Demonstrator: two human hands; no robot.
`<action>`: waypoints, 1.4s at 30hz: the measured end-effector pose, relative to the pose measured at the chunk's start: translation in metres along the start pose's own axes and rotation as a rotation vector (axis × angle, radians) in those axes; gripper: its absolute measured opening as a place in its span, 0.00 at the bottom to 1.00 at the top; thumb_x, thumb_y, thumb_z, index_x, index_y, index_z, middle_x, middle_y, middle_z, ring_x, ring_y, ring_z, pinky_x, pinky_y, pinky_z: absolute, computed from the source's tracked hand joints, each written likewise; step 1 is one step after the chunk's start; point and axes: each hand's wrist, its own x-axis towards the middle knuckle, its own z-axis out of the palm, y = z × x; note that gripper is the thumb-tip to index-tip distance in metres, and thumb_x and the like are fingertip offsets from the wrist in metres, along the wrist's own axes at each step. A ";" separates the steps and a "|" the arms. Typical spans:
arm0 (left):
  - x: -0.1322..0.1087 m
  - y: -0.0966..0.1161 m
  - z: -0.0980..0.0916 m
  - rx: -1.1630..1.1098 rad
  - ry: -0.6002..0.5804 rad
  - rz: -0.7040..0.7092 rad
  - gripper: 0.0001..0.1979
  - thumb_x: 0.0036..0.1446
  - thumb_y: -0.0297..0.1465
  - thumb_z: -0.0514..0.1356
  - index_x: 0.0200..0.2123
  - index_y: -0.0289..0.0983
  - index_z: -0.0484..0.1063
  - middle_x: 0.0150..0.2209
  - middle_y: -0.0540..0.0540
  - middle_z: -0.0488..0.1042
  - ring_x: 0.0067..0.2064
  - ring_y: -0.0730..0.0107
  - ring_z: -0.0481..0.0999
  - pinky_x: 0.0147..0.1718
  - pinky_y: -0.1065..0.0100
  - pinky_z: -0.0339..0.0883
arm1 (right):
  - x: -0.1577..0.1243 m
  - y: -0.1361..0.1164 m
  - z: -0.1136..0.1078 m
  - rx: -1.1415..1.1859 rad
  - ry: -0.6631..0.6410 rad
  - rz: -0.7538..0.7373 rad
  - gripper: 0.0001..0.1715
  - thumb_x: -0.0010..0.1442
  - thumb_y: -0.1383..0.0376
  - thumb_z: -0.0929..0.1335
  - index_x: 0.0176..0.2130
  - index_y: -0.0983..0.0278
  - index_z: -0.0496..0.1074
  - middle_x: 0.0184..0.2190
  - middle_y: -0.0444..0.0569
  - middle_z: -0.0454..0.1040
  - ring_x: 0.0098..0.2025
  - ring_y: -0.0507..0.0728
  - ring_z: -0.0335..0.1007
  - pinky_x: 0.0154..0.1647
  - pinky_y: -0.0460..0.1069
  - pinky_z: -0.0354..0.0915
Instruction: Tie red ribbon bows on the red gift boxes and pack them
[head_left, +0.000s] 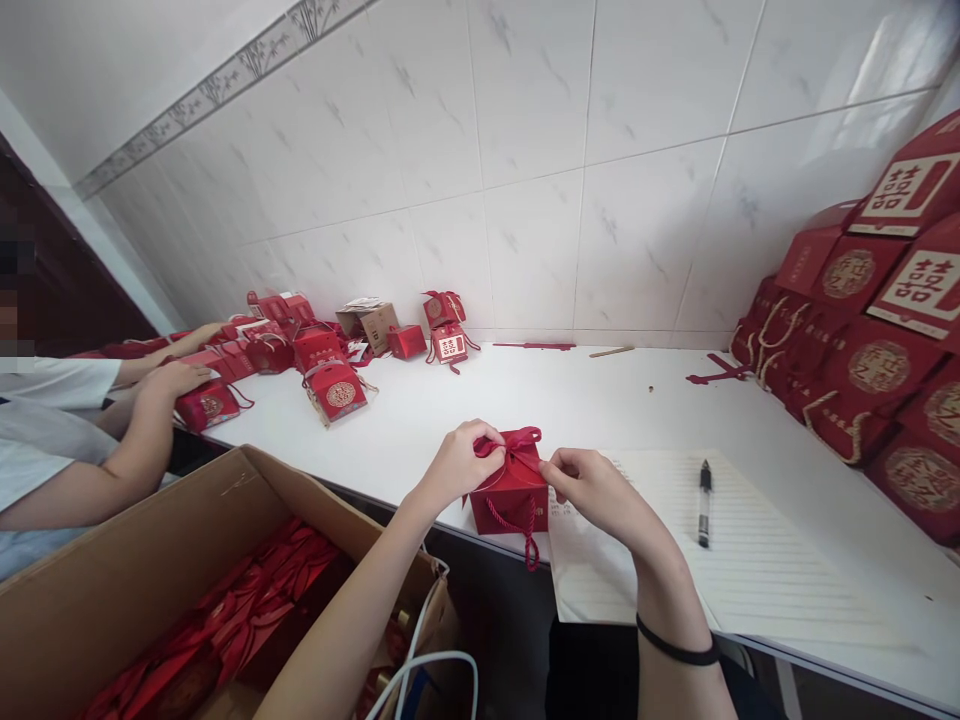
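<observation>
A small red gift box (514, 505) with a twisted cord handle stands at the front edge of the white table. On its top is a red ribbon (517, 458) tied in a bow shape. My left hand (474, 455) pinches the ribbon on the left side of the knot. From the right, my right hand (581, 480) grips the ribbon's other side between thumb and finger. The cord handle hangs down the box's near face. Right beside the box lies an open lined notebook (675, 570), under my right forearm.
A black pen (705, 505) lies on the notebook. Stacked red boxes (877, 365) rise at the right, and more red boxes (337, 385) stand at the back left. A cardboard carton (247, 480) of red ribboned items sits at lower left. Another person's hand (180, 378) rests on a box.
</observation>
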 end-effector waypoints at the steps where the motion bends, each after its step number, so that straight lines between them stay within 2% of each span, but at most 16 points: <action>1: 0.000 0.000 0.000 0.003 -0.002 -0.004 0.05 0.49 0.27 0.55 0.28 0.37 0.70 0.33 0.49 0.75 0.37 0.69 0.73 0.40 0.68 0.65 | 0.000 0.000 0.000 -0.004 0.005 -0.004 0.18 0.57 0.59 0.60 0.20 0.63 0.57 0.19 0.41 0.62 0.23 0.51 0.56 0.25 0.46 0.52; 24: 0.002 0.009 -0.002 0.062 -0.030 -0.005 0.04 0.46 0.26 0.55 0.26 0.37 0.70 0.31 0.50 0.73 0.34 0.70 0.71 0.36 0.69 0.64 | -0.006 -0.004 0.000 -0.057 0.036 -0.052 0.14 0.53 0.63 0.59 0.19 0.62 0.52 0.18 0.40 0.57 0.22 0.50 0.50 0.22 0.45 0.46; 38: 0.003 0.007 -0.001 0.067 -0.041 -0.008 0.04 0.46 0.27 0.56 0.26 0.37 0.71 0.32 0.50 0.73 0.34 0.70 0.71 0.36 0.69 0.64 | -0.016 -0.009 -0.003 -0.158 0.014 -0.049 0.13 0.52 0.64 0.59 0.20 0.62 0.50 0.18 0.40 0.56 0.22 0.50 0.48 0.22 0.46 0.47; 42: 0.003 0.007 0.000 0.050 -0.038 -0.014 0.04 0.46 0.27 0.56 0.27 0.37 0.71 0.32 0.49 0.73 0.35 0.70 0.72 0.37 0.68 0.65 | -0.020 -0.006 -0.006 -0.183 0.000 -0.039 0.13 0.53 0.64 0.59 0.20 0.62 0.52 0.18 0.41 0.57 0.22 0.51 0.50 0.22 0.46 0.48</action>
